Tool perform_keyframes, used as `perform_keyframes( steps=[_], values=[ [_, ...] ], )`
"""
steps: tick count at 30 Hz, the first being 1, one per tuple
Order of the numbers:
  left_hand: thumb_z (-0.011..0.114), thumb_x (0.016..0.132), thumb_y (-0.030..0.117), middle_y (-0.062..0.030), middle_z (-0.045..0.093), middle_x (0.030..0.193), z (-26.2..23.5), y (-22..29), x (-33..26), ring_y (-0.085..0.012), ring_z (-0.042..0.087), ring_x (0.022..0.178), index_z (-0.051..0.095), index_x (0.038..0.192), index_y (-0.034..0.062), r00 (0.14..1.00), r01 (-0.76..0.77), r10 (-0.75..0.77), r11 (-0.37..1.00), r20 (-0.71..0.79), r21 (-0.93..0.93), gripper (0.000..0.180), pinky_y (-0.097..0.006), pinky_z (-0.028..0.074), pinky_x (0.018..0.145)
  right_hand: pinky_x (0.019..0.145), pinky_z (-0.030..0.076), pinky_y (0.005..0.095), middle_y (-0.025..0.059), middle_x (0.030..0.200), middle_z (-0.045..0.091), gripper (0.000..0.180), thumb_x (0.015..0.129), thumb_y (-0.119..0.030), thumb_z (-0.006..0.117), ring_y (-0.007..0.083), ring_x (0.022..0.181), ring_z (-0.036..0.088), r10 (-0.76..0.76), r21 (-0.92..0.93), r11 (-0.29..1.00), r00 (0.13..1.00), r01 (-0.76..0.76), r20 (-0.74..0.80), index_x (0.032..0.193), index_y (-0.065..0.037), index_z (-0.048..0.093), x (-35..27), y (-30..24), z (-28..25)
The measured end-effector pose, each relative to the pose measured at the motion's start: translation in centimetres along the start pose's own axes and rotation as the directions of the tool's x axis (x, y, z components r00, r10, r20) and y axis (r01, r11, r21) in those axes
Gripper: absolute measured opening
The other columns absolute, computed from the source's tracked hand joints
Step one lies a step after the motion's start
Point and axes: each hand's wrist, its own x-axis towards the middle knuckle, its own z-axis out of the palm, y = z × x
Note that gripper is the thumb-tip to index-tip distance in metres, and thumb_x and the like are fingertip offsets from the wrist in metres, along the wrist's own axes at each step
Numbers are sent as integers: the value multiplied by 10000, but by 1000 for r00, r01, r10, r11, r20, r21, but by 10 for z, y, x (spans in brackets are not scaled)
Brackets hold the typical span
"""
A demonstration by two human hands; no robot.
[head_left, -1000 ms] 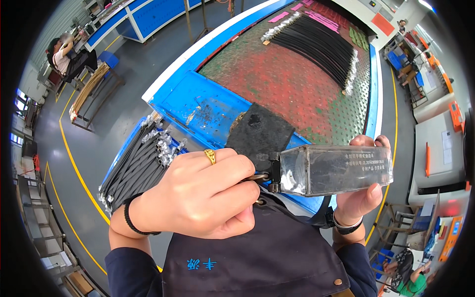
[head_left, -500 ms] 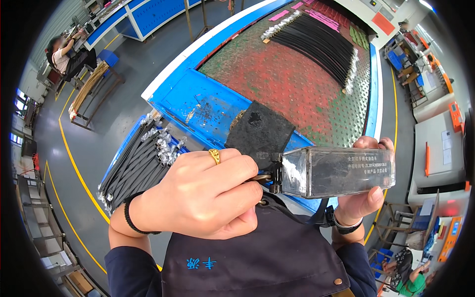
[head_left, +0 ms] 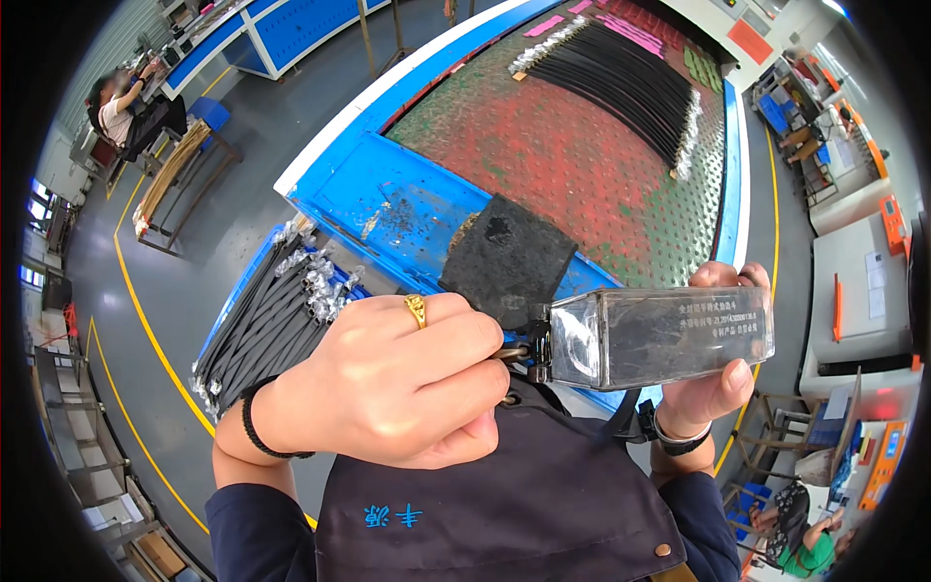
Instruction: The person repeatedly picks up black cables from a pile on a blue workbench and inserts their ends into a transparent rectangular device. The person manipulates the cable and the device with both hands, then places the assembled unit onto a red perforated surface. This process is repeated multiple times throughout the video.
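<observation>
The right hand (head_left: 713,388) grasps a rectangular grey metal block (head_left: 659,337); the left hand (head_left: 398,383), at its nine o'clock, pinches its small end fitting (head_left: 524,351).

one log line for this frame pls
left hand: fist on small metal fitting | right hand: holding rectangular metal block | behind: dark square pad, blue workbench

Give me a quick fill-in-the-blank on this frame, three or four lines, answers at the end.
1. The right hand grips a shiny rectangular ____ block.
2. The left hand wears a ____ ring on one finger.
3. The left wrist carries a thin ____ band.
4. Bundles of black cables lie in a ____ tray left of the hands.

Answers: metal; gold; black; blue
</observation>
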Motion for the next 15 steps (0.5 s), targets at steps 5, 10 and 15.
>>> perform_keyframes(
  steps=[5,10,15],
  values=[
    [574,454,67,-44,541,694,-1,-2,2,-148,425,451,580,616,60,999,-48,48,999,-3,25,162,-254,330,383,817,459,306,177,1061,475,773,673,-427,651,215,986,487,49,22,999,999,-50,9,1261,-25,351,2,0,-2],
    [574,460,75,-47,547,698,4,-3,1,-147,424,454,577,607,65,994,-90,93,995,-52,51,148,-253,335,386,808,466,327,177,1050,485,794,652,-435,681,226,967,506,80,26,997,997,-79,-17,1253,-36,352,4,0,-2],
    [574,463,74,-53,555,697,2,-3,0,-160,442,457,589,623,60,998,-45,46,998,-44,34,161,-257,354,397,788,487,333,159,1061,455,705,699,-397,646,212,948,510,51,138,989,998,-47,-25,1231,-47,342,4,3,-10]
  ],
)
